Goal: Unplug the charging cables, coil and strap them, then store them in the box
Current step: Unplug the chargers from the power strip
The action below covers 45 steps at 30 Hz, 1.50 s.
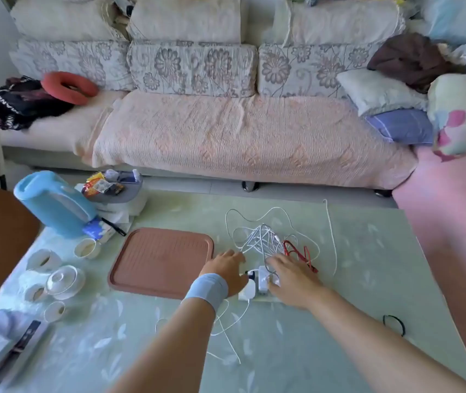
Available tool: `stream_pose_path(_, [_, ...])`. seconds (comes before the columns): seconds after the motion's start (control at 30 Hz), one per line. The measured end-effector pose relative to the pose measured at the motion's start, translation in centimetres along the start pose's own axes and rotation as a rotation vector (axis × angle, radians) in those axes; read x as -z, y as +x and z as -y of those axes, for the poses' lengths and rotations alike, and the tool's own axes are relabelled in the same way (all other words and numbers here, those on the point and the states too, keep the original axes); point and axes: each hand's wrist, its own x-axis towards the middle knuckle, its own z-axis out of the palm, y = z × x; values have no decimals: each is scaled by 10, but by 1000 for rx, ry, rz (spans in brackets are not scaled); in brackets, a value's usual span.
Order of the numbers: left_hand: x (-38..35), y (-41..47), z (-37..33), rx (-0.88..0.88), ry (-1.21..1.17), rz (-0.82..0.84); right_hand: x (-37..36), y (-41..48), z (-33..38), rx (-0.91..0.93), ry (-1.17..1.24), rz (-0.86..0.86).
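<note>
A smooth pale-green cloth with a faint leaf print covers the table (353, 279). On it lies a flat terracotta tray (161, 259), rectangular with rounded corners and a ribbed floor. Just right of the tray, boxy white plastic chargers (263, 276) stand plugged into a white strip (254, 297) near the table's middle. Behind them thin white cables (260, 239) lie in a loose tangle, loops straying over the cloth, with a glossy red cable (300, 251) at the tangle's right edge. More white cord trails toward the near edge under the left forearm. The left hand (226, 268), a soft grey-blue wristband (207, 289) on its wrist, lies against the chargers' left side, fingertips at the edge of the tangle. The right hand (291, 276) meets them from the other side, fingers (275, 262) bent down over their tops. Whether either hand grips a charger cannot be told. A rounded blue kettle (53, 202) and white cups (44, 259) stand far left.
</note>
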Motion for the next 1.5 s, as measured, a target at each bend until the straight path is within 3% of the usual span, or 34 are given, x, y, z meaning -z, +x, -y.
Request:
stream_pose_path(0.17, [-73, 37, 22, -5, 36, -1, -66, 26, -24, 45, 65, -77])
stream_pose_path(0.33, [-138, 71, 34, -20, -34, -197, -109, 52, -36, 131, 192, -279])
stream_pose_path(0.57, [-182, 106, 50, -178, 68, -456, -129, 62, -42, 211, 98, -410])
stream_pose_path(0.7, [-182, 100, 47, -147, 35, -466, -137, 58, -46, 186, 304, -431])
stream_pose_path(0.87, [-190, 76, 37, 4, -182, -490, -161, 53, -46, 57, 558, -553])
stream_pose_path(1.27, [-180, 47, 6, 99, -82, -443, -162, 49, -43, 6, 397, -546])
stream_pose_path(1.5, [-181, 46, 6, 19, 70, -459, -165, 47, -41, -6, 324, -596])
